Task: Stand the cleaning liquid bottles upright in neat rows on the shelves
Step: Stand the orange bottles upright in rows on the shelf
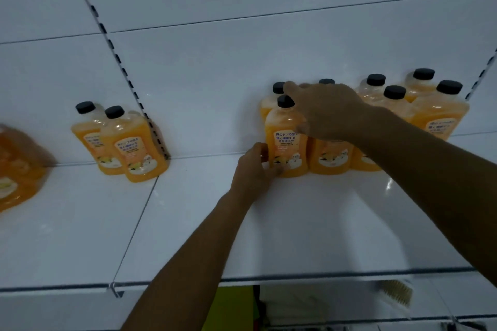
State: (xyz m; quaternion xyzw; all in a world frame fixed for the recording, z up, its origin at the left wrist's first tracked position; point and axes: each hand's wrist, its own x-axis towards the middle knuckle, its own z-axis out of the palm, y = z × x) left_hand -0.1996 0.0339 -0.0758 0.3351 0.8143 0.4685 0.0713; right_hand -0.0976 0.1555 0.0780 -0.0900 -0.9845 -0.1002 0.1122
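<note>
Far left, a blurred orange bottle (16,166) sits at the frame edge, prob. tilted but too smeared to call. Next, two bottles (129,145) stand upright by the slotted upright (150,121), apart from the main group, so likely still to be aligned. Left hand (255,169) pinches the base of the front bottle (286,140); right hand (325,110) curls over its shoulder & cap. Right of it, approx. seven bottles (435,110) already stand in rows on the shelf (322,223). Neighbours crowd that slot. Below: green item (234,306), brush (398,293).
</note>
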